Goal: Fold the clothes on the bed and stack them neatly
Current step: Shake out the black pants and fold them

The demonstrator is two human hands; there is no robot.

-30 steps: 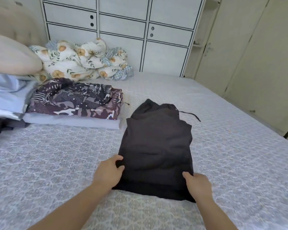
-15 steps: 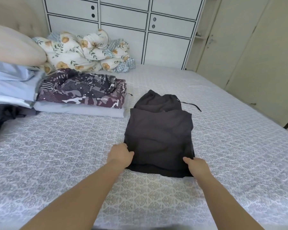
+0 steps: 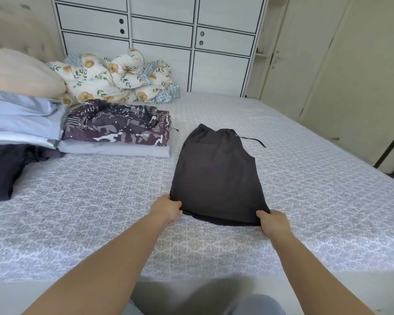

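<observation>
A dark folded garment [image 3: 216,176] lies flat on the bed [image 3: 316,189], a little right of the middle of the frame. It looks like dark shorts or pants with a waistband at the far end. A thin black cord [image 3: 254,140] sticks out from the top right of it onto the bed cover.

The left hand [image 3: 167,210] is at the near left corner of the garment. Its fingers curl round the edge and pinch the cloth. The right hand [image 3: 273,223] is at the near right corner. Its thumb sits on top of the cloth and the fingers go under the edge, so it holds the cloth too. Both bare arms reach up from the bottom of the frame.

To the left of the garment, just beside it but not touching, is a stack of folded clothes. A dark patterned piece [image 3: 121,126] lies on top of a pale folded piece [image 3: 116,151]. Farther left are pale blue folded sheets [image 3: 21,123] with a beige pillow [image 3: 16,73] on top. A dark cloth [image 3: 5,169] lies unfolded at the left edge of the frame.

In the upper left, a flowery blanket [image 3: 114,78] is bunched up against a white cabinet [image 3: 164,37]. Cream doors [image 3: 350,71] fill the upper right.
</observation>
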